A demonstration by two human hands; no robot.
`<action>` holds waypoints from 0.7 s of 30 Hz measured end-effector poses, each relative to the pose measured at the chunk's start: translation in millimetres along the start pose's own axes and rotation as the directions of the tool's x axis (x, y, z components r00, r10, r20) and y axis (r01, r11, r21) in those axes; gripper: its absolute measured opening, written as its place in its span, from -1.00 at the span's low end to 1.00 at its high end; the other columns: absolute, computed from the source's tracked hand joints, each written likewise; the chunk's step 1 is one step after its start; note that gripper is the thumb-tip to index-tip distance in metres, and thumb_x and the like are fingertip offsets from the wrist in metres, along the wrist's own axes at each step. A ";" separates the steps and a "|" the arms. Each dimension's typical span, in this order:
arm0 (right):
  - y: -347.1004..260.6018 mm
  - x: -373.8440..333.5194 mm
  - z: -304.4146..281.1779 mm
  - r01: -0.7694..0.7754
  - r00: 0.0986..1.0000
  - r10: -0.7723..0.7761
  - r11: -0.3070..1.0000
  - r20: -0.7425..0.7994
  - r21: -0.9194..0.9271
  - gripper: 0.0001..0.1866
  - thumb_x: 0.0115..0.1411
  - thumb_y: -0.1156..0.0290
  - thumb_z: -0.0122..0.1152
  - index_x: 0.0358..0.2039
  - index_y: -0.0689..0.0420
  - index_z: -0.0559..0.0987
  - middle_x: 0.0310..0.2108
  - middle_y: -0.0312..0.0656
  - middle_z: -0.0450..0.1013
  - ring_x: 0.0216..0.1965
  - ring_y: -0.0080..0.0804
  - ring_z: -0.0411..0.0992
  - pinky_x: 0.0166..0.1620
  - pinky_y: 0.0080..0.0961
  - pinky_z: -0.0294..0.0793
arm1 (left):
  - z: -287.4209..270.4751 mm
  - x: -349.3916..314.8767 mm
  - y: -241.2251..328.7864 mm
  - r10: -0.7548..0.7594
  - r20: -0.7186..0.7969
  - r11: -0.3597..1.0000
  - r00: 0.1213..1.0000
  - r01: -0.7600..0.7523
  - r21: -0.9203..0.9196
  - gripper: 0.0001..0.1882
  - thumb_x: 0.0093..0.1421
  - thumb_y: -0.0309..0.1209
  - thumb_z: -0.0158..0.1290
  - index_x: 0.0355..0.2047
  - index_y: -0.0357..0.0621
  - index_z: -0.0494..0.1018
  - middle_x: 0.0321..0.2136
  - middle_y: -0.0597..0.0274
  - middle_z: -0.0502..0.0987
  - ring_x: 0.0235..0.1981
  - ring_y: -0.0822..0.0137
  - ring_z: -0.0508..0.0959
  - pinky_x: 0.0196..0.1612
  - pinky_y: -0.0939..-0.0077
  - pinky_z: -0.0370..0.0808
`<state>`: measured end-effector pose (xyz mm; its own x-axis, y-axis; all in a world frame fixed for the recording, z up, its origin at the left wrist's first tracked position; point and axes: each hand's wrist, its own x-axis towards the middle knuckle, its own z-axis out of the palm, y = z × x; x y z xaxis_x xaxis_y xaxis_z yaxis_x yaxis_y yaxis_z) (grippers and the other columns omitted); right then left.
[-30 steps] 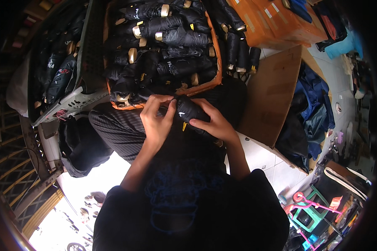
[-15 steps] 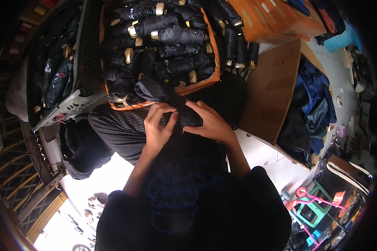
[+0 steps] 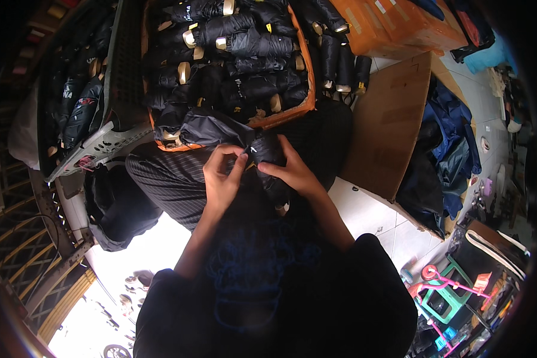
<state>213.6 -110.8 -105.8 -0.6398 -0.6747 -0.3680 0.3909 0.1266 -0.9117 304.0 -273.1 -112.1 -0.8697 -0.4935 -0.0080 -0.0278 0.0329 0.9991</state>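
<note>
Over my lap I hold a black folding umbrella (image 3: 268, 148), its cloth partly loose. My right hand (image 3: 298, 173) wraps round its rolled body from the right, thumb on the near side. With thumb and fingertips my left hand (image 3: 222, 179) pinches the cloth at the umbrella's left side. Loose black cloth (image 3: 212, 127) spreads from there up to the crate's near rim. A pale end (image 3: 283, 209) of the umbrella points down toward my body. Just beyond my hands stands an orange crate (image 3: 311, 83) full of rolled black umbrellas (image 3: 259, 49) with gold-coloured ends.
At the left, a dark grey slatted crate (image 3: 122, 71) holds more black umbrellas. Rolled umbrellas (image 3: 344, 68) lie right of the orange crate. An open cardboard box (image 3: 388, 131) with dark blue cloth stands at the right, near orange-taped boxes (image 3: 394, 27) and a green stool (image 3: 453, 292).
The umbrella has turned in my right hand, so a white mark and its pale lower end now show. The loose cloth lies flatter toward the left. My left hand still pinches.
</note>
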 end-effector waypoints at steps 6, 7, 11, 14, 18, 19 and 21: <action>-2.8 -12.3 -6.3 -0.075 0.996 0.084 0.941 -0.015 0.331 -0.43 0.23 0.15 0.19 0.13 0.23 0.32 -0.03 -0.16 0.39 -0.01 -0.47 0.39 0.01 -0.57 0.39 | -8.2 3.0 -1.1 -0.060 -0.049 0.993 0.997 0.055 -0.108 -0.93 0.21 -0.62 0.12 -0.29 -0.32 0.47 -0.38 0.28 0.52 -0.31 0.49 0.50 -0.20 0.63 0.42; -5.0 -16.4 -8.5 -0.054 0.998 0.059 0.943 -0.004 0.328 -0.42 0.23 0.13 0.16 0.14 0.22 0.32 -0.02 -0.16 0.39 0.00 -0.47 0.38 0.02 -0.57 0.39 | -8.0 4.6 0.7 -0.006 -0.046 0.998 0.999 0.004 -0.059 -0.92 0.19 -0.63 0.13 -0.30 -0.32 0.48 -0.40 0.26 0.53 -0.32 0.46 0.51 -0.20 0.60 0.43; -22.2 -23.8 -21.6 0.069 0.930 -0.208 0.909 0.304 0.411 -0.29 0.12 0.10 0.22 0.21 0.20 0.29 0.03 -0.17 0.37 0.02 -0.47 0.37 0.05 -0.51 0.37 | -3.0 14.2 27.7 0.345 0.120 0.875 0.931 -0.366 0.318 -0.90 0.10 -0.66 0.17 -0.35 -0.31 0.51 -0.40 0.15 0.55 -0.33 0.29 0.55 -0.20 0.49 0.45; -33.4 -26.8 -20.2 0.022 0.960 -0.130 0.918 0.247 0.396 -0.30 0.13 0.12 0.22 0.21 0.20 0.30 0.03 -0.18 0.37 0.02 -0.47 0.37 0.05 -0.53 0.37 | 2.3 15.0 37.6 0.396 0.172 0.848 0.902 -0.432 0.309 -0.89 0.07 -0.68 0.18 -0.36 -0.34 0.51 -0.36 0.07 0.57 -0.29 0.25 0.58 -0.15 0.48 0.46; -22.3 -26.2 -30.1 -0.050 0.972 -0.025 0.949 0.234 0.310 -0.41 0.19 0.18 0.18 0.17 0.20 0.36 -0.07 -0.20 0.45 -0.08 -0.53 0.42 -0.04 -0.57 0.41 | 8.8 15.1 44.4 0.321 0.116 0.899 0.940 -0.341 0.276 -0.88 0.09 -0.66 0.17 -0.34 -0.33 0.51 -0.37 0.10 0.57 -0.30 0.28 0.58 -0.15 0.50 0.46; -21.7 -28.0 -28.4 -0.031 0.985 -0.014 0.965 0.171 0.261 -0.43 0.20 0.19 0.18 0.15 0.21 0.38 -0.10 -0.21 0.46 -0.11 -0.54 0.43 -0.05 -0.57 0.42 | 10.4 14.9 42.6 0.314 0.107 0.901 0.943 -0.332 0.279 -0.89 0.09 -0.67 0.17 -0.34 -0.33 0.51 -0.37 0.10 0.57 -0.31 0.28 0.58 -0.15 0.50 0.46; -22.0 -30.9 -19.8 -0.004 0.999 -0.003 0.988 0.042 0.157 -0.49 0.22 0.22 0.18 0.11 0.23 0.42 -0.17 -0.22 0.49 -0.16 -0.57 0.44 -0.09 -0.57 0.43 | 13.5 14.7 37.8 0.301 0.089 0.906 0.949 -0.314 0.284 -0.89 0.10 -0.67 0.16 -0.34 -0.33 0.50 -0.38 0.11 0.57 -0.32 0.28 0.58 -0.16 0.51 0.46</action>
<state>211.6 -78.3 -78.0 -0.6127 -0.7049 -0.3573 0.4920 0.0136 -0.8705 283.5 -267.4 -75.0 -0.8778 -0.3816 0.2896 0.1079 0.4316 0.8956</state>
